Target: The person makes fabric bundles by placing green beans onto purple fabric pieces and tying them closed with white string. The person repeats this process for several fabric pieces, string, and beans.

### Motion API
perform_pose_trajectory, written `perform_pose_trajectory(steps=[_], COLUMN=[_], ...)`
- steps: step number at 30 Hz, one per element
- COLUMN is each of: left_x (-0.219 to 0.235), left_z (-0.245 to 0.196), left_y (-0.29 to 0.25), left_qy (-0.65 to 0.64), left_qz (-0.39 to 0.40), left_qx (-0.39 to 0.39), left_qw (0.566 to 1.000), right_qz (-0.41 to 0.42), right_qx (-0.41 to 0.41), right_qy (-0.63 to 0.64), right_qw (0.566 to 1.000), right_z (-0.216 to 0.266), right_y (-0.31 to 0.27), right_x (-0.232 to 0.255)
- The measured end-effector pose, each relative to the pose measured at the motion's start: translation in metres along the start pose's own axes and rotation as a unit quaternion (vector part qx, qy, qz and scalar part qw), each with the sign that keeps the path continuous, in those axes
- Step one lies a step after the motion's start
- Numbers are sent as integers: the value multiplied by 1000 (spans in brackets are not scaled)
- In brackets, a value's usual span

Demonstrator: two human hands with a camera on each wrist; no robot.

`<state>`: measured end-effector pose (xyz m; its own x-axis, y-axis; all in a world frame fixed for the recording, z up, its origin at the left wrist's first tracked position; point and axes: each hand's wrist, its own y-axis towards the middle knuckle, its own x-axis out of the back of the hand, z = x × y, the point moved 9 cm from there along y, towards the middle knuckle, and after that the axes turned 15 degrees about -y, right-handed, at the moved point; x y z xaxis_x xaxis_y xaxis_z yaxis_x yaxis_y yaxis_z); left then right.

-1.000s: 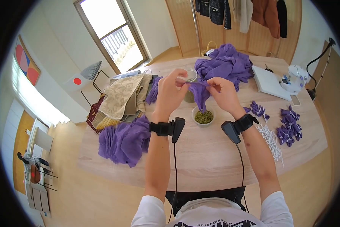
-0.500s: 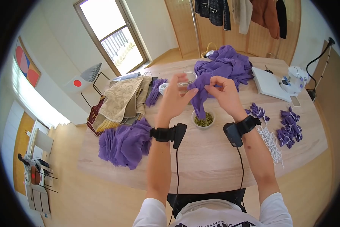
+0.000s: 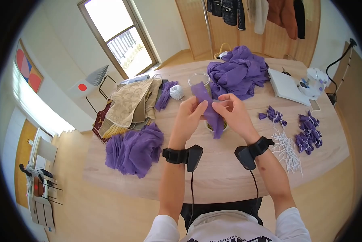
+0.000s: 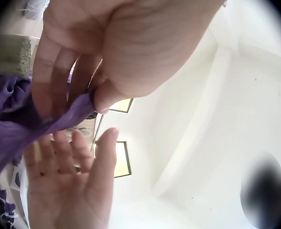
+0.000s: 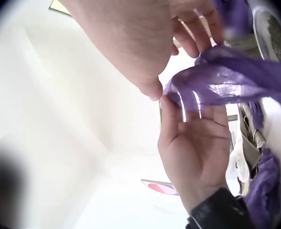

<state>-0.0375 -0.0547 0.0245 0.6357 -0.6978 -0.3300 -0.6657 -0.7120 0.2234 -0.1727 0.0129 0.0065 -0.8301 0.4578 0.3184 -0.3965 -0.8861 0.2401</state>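
Note:
A narrow strip of thin purple fabric (image 3: 201, 92) hangs between my hands over the table (image 3: 205, 173). My left hand (image 3: 189, 117) pinches its edge between thumb and fingers; the left wrist view shows the thumb pressed on the cloth. My right hand (image 3: 238, 121) is close beside the strip, its thumb tip at the fabric's edge and its fingers spread apart from the thumb. Behind the strip's lower end, a small bowl (image 3: 226, 128) of green beans is mostly covered. A clear round container (image 3: 198, 76) stands beyond, partly hidden by the cloth.
A large purple fabric heap (image 3: 239, 72) lies at the back, with another purple pile (image 3: 134, 151) at left near folded cloths (image 3: 124, 103). A white string ball (image 3: 176, 92) stands left of the container. At right are tied purple bundles (image 3: 308, 133), white strings (image 3: 287, 153) and a sewing machine (image 3: 314, 84).
Both hands have come lower and nearer the body with the strip. Half a second ago the right hand pinched it and the left was loose; now the left pinches it and the right has loosened.

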Motion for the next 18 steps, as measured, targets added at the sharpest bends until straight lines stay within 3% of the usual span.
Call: perform_pose_trajectory(steps=[1, 4, 7, 14, 16, 18], left_x=[2, 7, 19, 65, 74, 75], left_z=[2, 4, 4, 19, 31, 31], left_y=[-2, -10, -18, -42, -51, -62], left_qy=[-9, -91, -127, -155, -65, 8], left_qz=[5, 2, -33, -203, -252, -266], left_qx=[-9, -14, -32, -124, -61, -13], left_qw=[1000, 996, 991, 959, 964, 964], right_qz=[28, 60, 106, -36, -77, -25], right_qx=[-32, 51, 7, 69, 84, 17], right_qy=[32, 181, 134, 58, 61, 73], right_qw=[999, 980, 985, 995, 992, 997], right_z=[-10, 1, -9, -12, -13, -21], right_y=[2, -5, -12, -20, -25, -30], right_x=[-7, -25, -29, -30, -32, -42])
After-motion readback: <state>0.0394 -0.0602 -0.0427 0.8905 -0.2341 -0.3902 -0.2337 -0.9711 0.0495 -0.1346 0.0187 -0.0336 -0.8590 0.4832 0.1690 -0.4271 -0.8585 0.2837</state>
